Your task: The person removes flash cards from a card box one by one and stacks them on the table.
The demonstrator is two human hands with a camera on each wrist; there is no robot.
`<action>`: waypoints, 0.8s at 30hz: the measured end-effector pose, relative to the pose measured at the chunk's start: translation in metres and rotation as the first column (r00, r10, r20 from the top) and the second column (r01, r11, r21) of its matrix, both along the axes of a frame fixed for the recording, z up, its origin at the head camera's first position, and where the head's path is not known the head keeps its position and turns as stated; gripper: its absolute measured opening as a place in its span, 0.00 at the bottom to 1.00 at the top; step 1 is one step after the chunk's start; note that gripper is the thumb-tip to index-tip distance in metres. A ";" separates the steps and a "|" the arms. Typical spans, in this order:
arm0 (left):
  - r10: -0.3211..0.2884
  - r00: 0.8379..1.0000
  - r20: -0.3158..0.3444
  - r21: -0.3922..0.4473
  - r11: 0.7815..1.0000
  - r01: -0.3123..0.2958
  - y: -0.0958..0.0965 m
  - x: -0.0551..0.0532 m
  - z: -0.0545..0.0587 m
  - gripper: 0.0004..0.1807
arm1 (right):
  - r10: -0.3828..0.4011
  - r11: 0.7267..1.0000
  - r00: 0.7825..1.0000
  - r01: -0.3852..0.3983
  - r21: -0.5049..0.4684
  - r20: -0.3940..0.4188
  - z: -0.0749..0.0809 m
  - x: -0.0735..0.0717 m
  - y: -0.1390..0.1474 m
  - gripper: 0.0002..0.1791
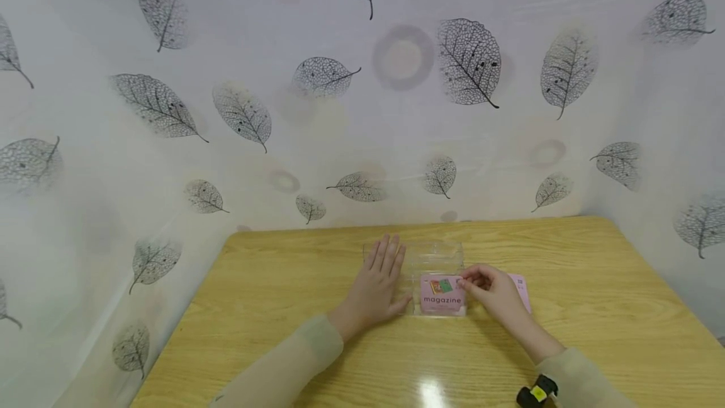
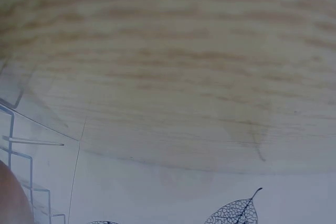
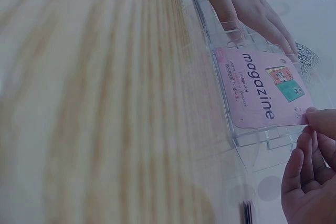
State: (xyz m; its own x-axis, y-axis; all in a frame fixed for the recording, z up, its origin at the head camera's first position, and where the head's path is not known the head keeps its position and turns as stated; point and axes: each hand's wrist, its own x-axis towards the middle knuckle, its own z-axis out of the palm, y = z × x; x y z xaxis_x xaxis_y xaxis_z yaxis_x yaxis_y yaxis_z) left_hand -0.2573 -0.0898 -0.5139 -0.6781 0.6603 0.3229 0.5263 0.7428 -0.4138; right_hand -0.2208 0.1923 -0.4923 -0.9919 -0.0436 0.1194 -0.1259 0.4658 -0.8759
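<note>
A pink flashcard (image 1: pixel 442 294) printed "magazine" lies at the front right part of a clear plastic stepped holder (image 1: pixel 436 249). My right hand (image 1: pixel 494 291) pinches the card's upper right corner between thumb and fingertips. With fingers straight, my left hand (image 1: pixel 376 288) rests on the left side of the holder. Seen from the right wrist, the card (image 3: pixel 262 88) tilts against the clear holder (image 3: pixel 202 11), and the left hand (image 3: pixel 247 6) lies on its far side. Only a blurred bit of the left hand and some clear step edges show in the left wrist view.
More pink cards (image 1: pixel 520 291) lie in a stack just right of the right hand, partly hidden by it. The wooden table (image 1: pixel 272 282) meets a leaf-patterned wall covering (image 1: pixel 362 131) at the back. A black strap device (image 1: pixel 537 391) sits at the right wrist.
</note>
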 end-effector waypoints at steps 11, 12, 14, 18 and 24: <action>0.003 1.000 0.021 0.001 1.000 -0.003 0.000 0.000 0.000 0.56 | 0.000 1.000 1.000 0.000 0.000 -0.004 -0.001 0.000 0.001 0.06; 0.004 1.000 0.024 0.002 1.000 -0.004 0.000 0.000 0.000 0.56 | 0.000 1.000 1.000 0.000 -0.002 -0.005 -0.001 0.000 0.001 0.06; 0.003 1.000 0.021 0.002 1.000 -0.003 0.000 0.000 0.001 0.56 | 0.000 1.000 1.000 0.000 -0.005 -0.004 -0.001 0.000 0.001 0.06; 0.004 1.000 0.014 -0.001 1.000 -0.003 0.000 0.000 0.001 0.56 | 0.001 1.000 1.000 -0.001 -0.003 -0.001 -0.001 0.000 0.001 0.07; 0.008 1.000 0.024 0.001 1.000 -0.008 0.000 0.000 0.000 0.56 | -0.001 1.000 1.000 0.001 0.011 0.003 0.000 0.000 0.002 0.07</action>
State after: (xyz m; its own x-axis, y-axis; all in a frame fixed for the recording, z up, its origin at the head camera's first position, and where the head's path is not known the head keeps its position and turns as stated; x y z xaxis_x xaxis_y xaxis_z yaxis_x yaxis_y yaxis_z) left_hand -0.2568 -0.0900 -0.5142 -0.6906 0.6548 0.3073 0.5301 0.7472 -0.4008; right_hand -0.2203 0.1938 -0.4926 -0.9922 -0.0443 0.1163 -0.1233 0.4757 -0.8709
